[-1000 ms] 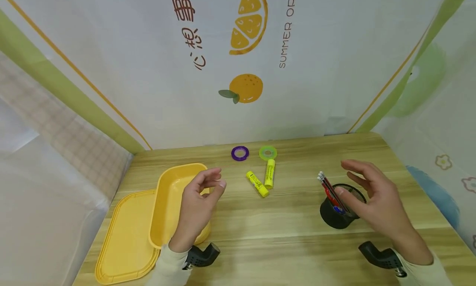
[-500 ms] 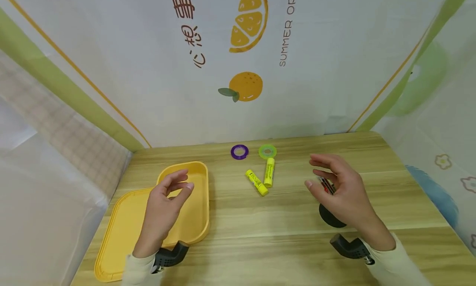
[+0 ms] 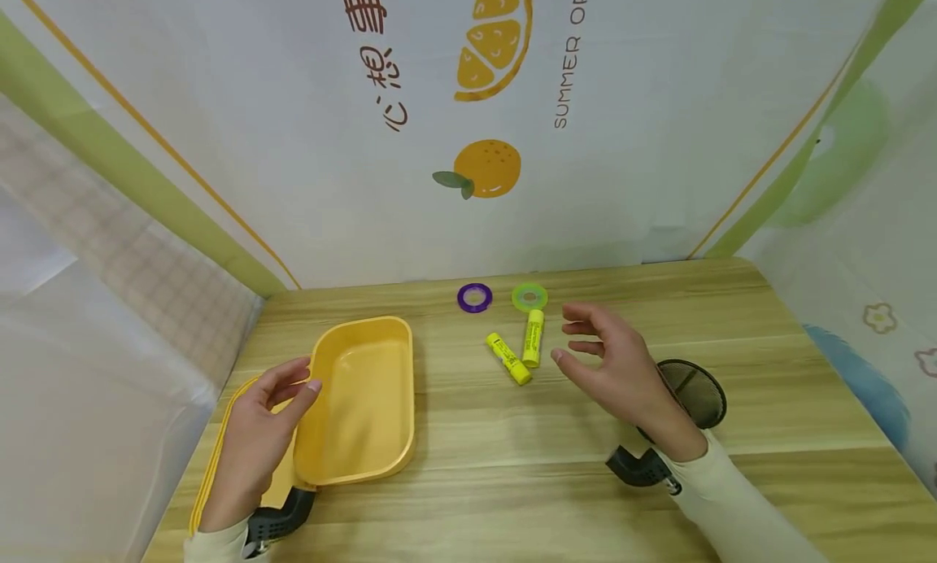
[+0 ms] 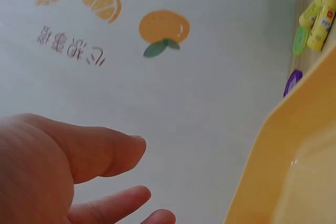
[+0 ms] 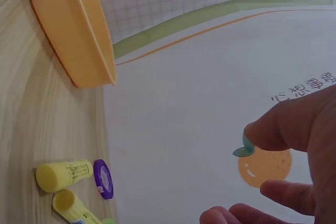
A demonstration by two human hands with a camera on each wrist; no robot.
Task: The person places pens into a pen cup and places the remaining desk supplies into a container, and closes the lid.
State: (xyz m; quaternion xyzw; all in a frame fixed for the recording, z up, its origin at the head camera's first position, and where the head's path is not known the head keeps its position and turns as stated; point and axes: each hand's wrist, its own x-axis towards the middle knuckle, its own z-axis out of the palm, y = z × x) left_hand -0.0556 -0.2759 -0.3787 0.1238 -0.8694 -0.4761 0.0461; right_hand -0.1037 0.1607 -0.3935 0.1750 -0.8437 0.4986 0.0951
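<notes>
My left hand [image 3: 259, 433] hovers over the yellow lid at the left, beside the yellow box [image 3: 366, 400], with relaxed fingers and nothing in them. My right hand [image 3: 618, 368], also holding nothing, hangs just right of two yellow glue sticks, thumb apart from the fingers. One glue stick [image 3: 533, 338] points away from me and the other glue stick [image 3: 508, 358] lies slanted beside it. Behind them lie a purple tape roll [image 3: 464, 298] and a green tape roll [image 3: 541, 298]. In the right wrist view the glue sticks [image 5: 63, 176] lie below the box [image 5: 73, 30].
The black mesh pen holder [image 3: 703, 396] stands under my right forearm, which hides its pencils. A yellow lid [image 3: 281, 488] lies partly beneath the box. A white printed curtain [image 3: 600, 197] hangs along the table's back edge.
My right hand has moved left from above the pen holder to near the glue sticks. My left hand has moved left, from over the box to over the lid.
</notes>
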